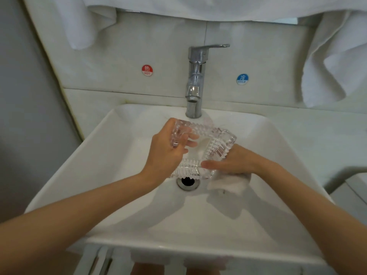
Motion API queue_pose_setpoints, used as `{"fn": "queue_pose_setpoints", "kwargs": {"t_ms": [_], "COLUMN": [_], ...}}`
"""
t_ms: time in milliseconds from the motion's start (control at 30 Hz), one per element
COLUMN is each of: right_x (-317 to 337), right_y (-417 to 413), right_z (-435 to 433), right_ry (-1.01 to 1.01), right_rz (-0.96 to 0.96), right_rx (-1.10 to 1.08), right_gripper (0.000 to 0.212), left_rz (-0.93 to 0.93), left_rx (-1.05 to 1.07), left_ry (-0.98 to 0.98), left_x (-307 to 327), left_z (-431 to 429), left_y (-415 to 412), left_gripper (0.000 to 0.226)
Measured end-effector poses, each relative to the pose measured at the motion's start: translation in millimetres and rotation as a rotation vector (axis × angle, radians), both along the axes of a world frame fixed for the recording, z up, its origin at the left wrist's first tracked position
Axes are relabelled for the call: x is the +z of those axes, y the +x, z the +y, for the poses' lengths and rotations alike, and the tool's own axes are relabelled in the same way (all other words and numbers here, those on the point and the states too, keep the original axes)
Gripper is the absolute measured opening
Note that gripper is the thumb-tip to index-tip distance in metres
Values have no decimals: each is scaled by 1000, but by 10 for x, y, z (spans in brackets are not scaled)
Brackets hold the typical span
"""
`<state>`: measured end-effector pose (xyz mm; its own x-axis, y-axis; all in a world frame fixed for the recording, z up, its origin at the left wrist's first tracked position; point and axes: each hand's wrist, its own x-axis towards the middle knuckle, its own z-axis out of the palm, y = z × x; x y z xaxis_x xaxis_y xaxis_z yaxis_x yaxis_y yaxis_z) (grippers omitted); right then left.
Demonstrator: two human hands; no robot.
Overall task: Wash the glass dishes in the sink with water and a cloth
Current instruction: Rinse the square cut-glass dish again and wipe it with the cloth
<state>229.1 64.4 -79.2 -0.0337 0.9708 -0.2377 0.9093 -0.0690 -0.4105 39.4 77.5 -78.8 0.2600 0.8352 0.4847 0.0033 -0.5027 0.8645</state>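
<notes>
Gripping glass dish (216, 139) | left hand (166, 153) fingers (191, 143) inside rim | right hand (236, 161) holds cloth (228, 184) beneath

One head view — close, looking steeply down into the sink (103, 155).

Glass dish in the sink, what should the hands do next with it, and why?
Probably wipe the cloth along the ridged side of the glass dish. The left hand grips its corner below the faucet, and the right hand holds the cloth against its near edge.
</notes>
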Motion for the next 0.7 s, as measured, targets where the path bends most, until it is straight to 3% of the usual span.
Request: {"fn": "queue_pose_setpoints", "kwargs": {"t_ms": [67,167,200,300,367,500,600,700], "right_x": [-70,105,176,318,339,447,433,427], "right_y": [31,-35,-40,-67,-112,-267,-369,-386], "right_z": [44,-48,-81,-133,-151,-235,-256,-242], "right_ry": [0,7,30,131,199,439,530,483], "right_rz": [-22,-81,-119,-301,-385,-630,-727,-660], "right_rx": [-24,-26,-19,-29,-19,79,136,139], "right_gripper": [103,36,32,39,39,30,28,25], "left_rz": [36,104,140,412,675,925,759,665], "left_rx": [-7,-3,26,134,159,214,75,30], "left_ry": [-20,-106,-87,178,336,287,95,103], "left_x": [-31,16,53,150,189,208,166,123], "left_z": [-8,42,61,102,83,66,94,103], "left_y": [0,1,-5,-53,-90,-116,-123,-167], "left_gripper": [8,26,32,52,45,26,25,9]}}
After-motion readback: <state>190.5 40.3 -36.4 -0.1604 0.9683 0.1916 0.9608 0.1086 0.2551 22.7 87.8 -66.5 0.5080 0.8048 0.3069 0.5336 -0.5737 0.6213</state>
